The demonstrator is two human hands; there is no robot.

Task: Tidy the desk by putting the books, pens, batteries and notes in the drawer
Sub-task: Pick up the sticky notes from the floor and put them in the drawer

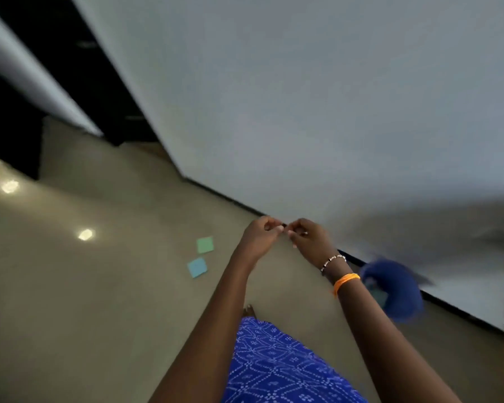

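The green note (205, 244) and the blue note (197, 267) lie flat on the floor (99, 286), just apart from each other, below and to the left of my hands, the green one nearer. My left hand (259, 235) is the closer of the two. Both hands are curled nearly closed, fingertips meeting over something small and dark; I cannot tell what it is. My right hand (309, 238) sits against the white tabletop (303, 112) edge. No drawer shows from here.
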